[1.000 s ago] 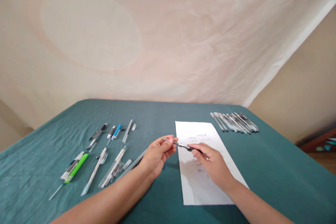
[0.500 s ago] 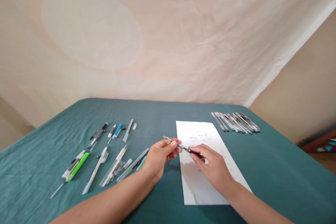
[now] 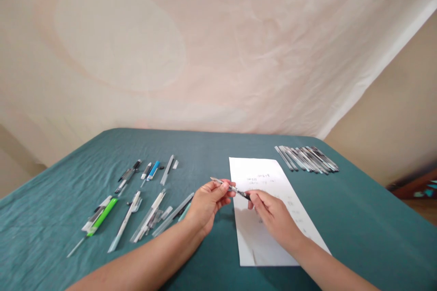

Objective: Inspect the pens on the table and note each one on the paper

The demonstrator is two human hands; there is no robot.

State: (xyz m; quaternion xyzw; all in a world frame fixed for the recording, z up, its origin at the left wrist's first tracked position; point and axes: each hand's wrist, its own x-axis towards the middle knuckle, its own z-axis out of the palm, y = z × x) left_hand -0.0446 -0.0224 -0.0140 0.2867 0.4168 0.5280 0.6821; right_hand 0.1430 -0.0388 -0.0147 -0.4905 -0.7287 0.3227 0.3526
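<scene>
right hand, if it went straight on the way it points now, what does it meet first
Most likely the left hand: the right hand points toward it along the pen they both hold. Depth is unclear from this one view, so it might pass slightly beside it.

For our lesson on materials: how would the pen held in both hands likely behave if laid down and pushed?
The pen looks straight between the left hand and right hand, so it is probably stiff. Its slender body suggests it would be light. Being long and narrow, it might roll, though any clip is too small to make out.
</scene>
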